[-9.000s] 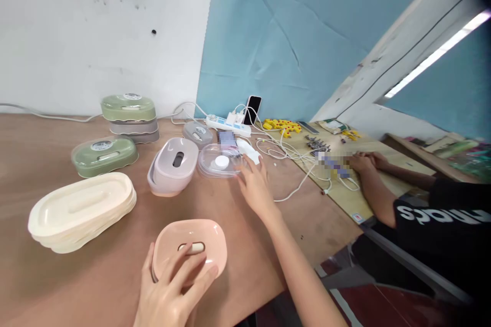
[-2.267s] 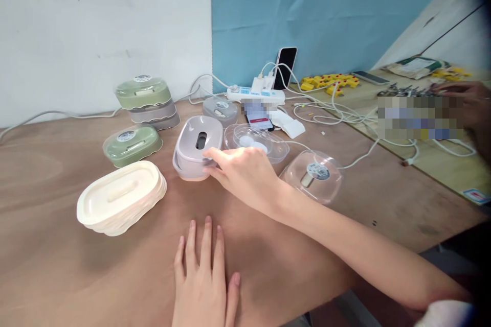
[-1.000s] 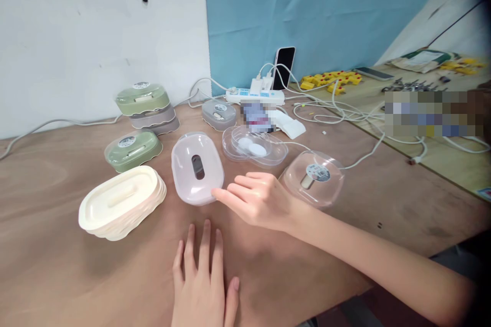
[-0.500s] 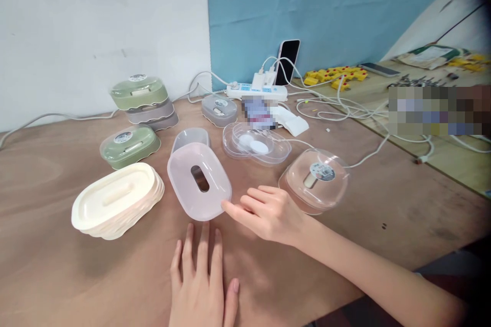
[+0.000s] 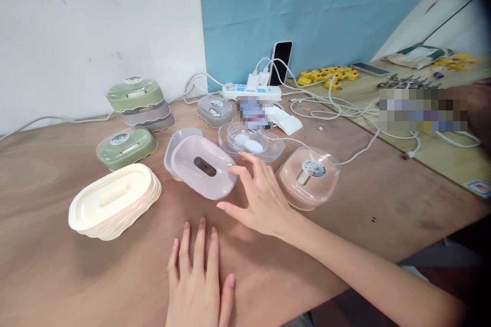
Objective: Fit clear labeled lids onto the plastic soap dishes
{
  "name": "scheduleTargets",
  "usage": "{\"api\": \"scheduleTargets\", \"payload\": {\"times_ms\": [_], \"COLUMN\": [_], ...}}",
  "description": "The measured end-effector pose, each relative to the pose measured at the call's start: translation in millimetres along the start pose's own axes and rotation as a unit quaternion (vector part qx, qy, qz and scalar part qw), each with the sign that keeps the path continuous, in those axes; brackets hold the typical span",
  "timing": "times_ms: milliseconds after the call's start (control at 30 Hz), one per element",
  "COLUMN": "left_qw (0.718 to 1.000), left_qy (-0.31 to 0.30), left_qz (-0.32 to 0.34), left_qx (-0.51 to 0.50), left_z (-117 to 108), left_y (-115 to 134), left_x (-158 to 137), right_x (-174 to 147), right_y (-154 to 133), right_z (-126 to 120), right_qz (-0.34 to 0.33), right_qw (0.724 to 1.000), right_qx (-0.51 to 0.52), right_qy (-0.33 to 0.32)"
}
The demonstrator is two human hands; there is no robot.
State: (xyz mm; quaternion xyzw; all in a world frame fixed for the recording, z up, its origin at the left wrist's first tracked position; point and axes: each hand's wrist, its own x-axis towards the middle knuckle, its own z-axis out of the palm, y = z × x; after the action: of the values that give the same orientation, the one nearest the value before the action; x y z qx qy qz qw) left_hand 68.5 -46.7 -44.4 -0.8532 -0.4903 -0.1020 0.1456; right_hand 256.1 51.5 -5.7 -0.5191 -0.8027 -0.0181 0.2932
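Observation:
My left hand (image 5: 197,276) lies flat on the brown tabletop, fingers stretched forward and holding nothing. Beyond its fingertips a lilac oval plastic piece with a slot in its middle (image 5: 222,171) rests tilted, partly over a clear plastic cover (image 5: 180,145). At the lilac piece's right end is my right hand (image 5: 261,194), its thumb and fingers spread apart. The index fingertip is at the rim; whether it touches cannot be made out. Left of these sits a stack of cream oval trays (image 5: 115,196). A pink box with a clear lid (image 5: 310,179) stands right of my right hand.
Green lidded boxes (image 5: 126,145) and grey ones (image 5: 215,110) stand further back. Clear lids with white discs (image 5: 251,143) lie mid-table. A power strip (image 5: 251,93), loose white cables and a leaning phone (image 5: 281,64) are behind. A person's blurred hand shows at far right.
My right hand has opened from its closed pose at the lilac piece's edge. The lilac piece has turned and settled back further over the clear cover. My left hand stays flat.

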Motion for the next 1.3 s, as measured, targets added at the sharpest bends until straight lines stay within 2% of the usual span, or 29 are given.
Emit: {"api": "scheduleTargets", "payload": {"times_ms": [267,400,600,667,833,1067,1167,1300], "left_qw": [1.000,1.000,1.000,0.999,0.983,0.982,0.984,0.990], "left_qy": [0.012,0.009,0.010,0.018,0.035,0.022,0.023,0.019], "left_qz": [0.011,0.010,0.003,-0.019,-0.136,-0.136,-0.146,-0.131], "left_qx": [0.002,0.002,-0.009,-0.028,-0.116,-0.126,-0.099,-0.053], "left_z": [-1,0,-3,-4,-3,-6,-5,1], "left_y": [0,-1,1,4,14,19,21,22], "left_x": [0,-1,1,2,2,2,4,4], "right_x": [-1,-2,-2,-2,-2,-2,-3,-1], "right_y": [-6,-4,-3,-4,-3,-3,-3,-4], "right_z": [21,19,12,9,4,-2,-4,-5], "right_qz": [0.029,0.068,0.087,0.091,0.099,0.077,0.083,0.077], "right_qw": [0.997,0.988,0.967,0.955,0.919,0.852,0.851,0.870], "right_qx": [0.064,0.139,0.237,0.276,0.371,0.482,0.480,0.451], "right_qy": [0.012,0.001,-0.043,-0.057,-0.092,-0.189,-0.196,-0.183]}}
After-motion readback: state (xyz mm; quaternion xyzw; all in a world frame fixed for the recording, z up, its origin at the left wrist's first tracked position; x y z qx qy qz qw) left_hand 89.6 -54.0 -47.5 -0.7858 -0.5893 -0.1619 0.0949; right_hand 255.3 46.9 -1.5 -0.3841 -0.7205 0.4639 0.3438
